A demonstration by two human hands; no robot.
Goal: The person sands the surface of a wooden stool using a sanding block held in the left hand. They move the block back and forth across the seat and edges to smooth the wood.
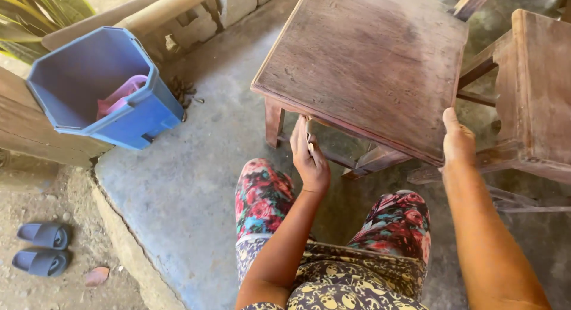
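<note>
A worn brown wooden chair (369,54) stands on the concrete floor in front of me, its square seat facing up. My left hand (309,158) grips the seat's near front edge, fingers curled under the rim beside the front leg (273,123). At the seat's right front corner, my right hand (458,140) holds the edge with the thumb up along the side. My knees in flowered trousers (264,197) are just below the chair.
A second wooden chair (535,84) stands close on the right. A blue plastic bin (101,84) holding something pink sits at the left by a block wall. A pair of grey slippers (43,247) lies on the dirt beyond the concrete step edge (125,238).
</note>
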